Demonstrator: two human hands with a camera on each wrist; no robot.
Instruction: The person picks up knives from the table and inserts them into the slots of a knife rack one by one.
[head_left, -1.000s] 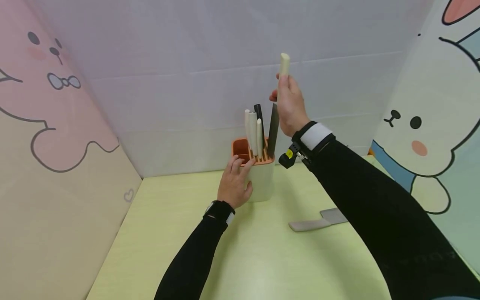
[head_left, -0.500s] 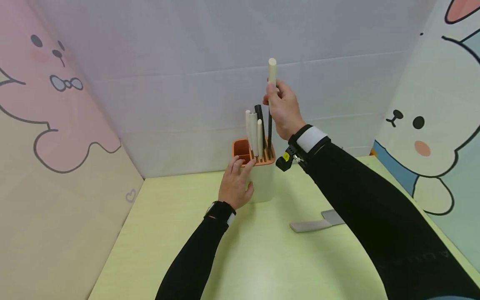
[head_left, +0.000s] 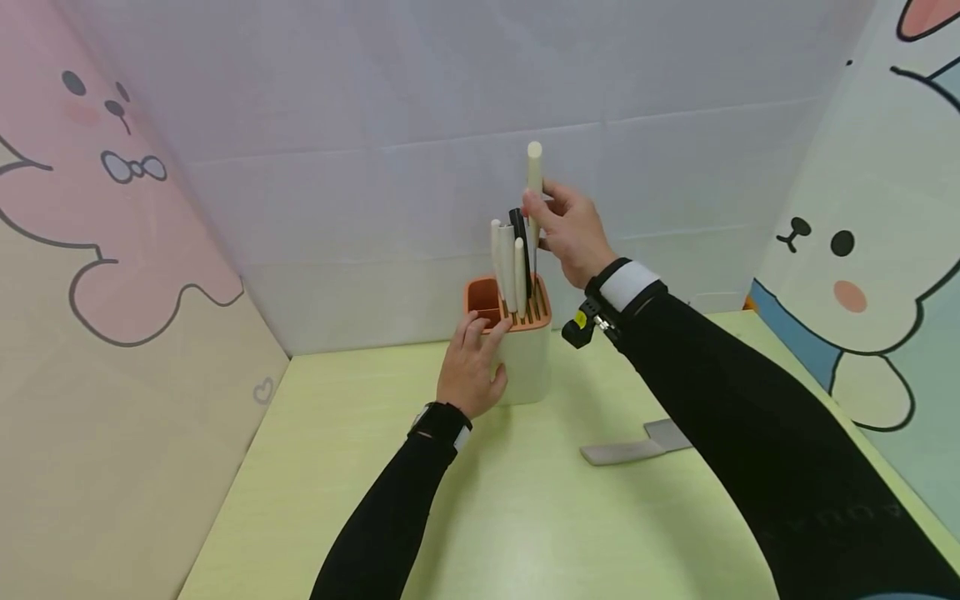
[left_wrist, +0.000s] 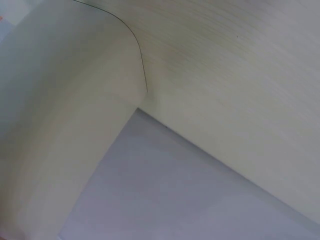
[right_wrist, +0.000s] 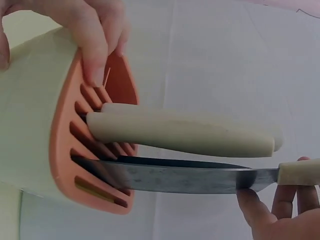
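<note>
A cream knife block [head_left: 522, 358] with an orange slotted top [head_left: 510, 310] stands at the back of the green table [head_left: 525, 517]. My left hand [head_left: 471, 360] grips its side, fingers over the orange rim [right_wrist: 100, 55]. My right hand [head_left: 572, 232] pinches the cream handle [head_left: 534, 171] of a knife whose dark blade [right_wrist: 180, 177] is partly down in a slot. Other cream and black handles [head_left: 508, 258] stand in the block [right_wrist: 30, 130]. The left wrist view shows only the block's cream wall [left_wrist: 60, 125] and the table.
A cleaver with a grey handle [head_left: 633, 446] lies flat on the table to the right of the block, partly under my right arm. Cartoon-printed walls close in the left, back and right sides.
My right hand has moved left and down, and the knife's blade has gone from above the block into a slot. The left hand has stayed on the block.
</note>
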